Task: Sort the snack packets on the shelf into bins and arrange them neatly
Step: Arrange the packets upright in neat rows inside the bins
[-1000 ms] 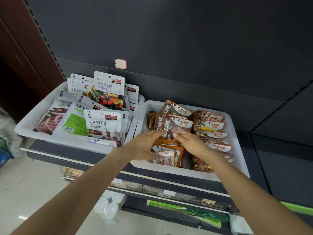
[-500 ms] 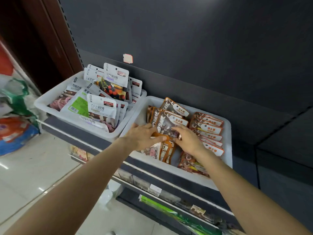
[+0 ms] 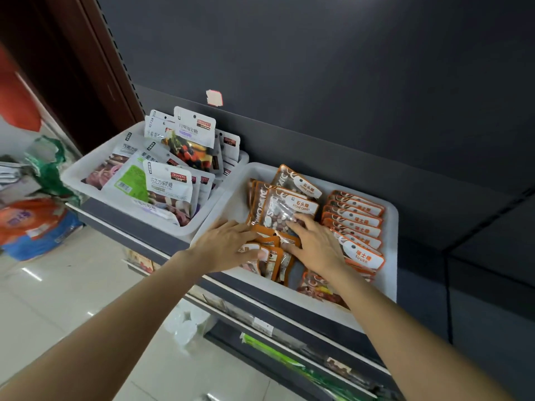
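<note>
Dim shelving, glare on floor, wide-angle edge distortion

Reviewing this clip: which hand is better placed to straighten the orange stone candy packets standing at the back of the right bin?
Probably the right hand. Its fingers already lie on the front stone candy packet in the right bin. The left hand sits lower, resting on the fallen packets near the bin's front.

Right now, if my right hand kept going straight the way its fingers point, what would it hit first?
The right hand points up and left across the right bin. Its fingers already touch the front stone candy packet, so that comes first, then the packets stacked behind it. Depth is hard to judge.
</note>
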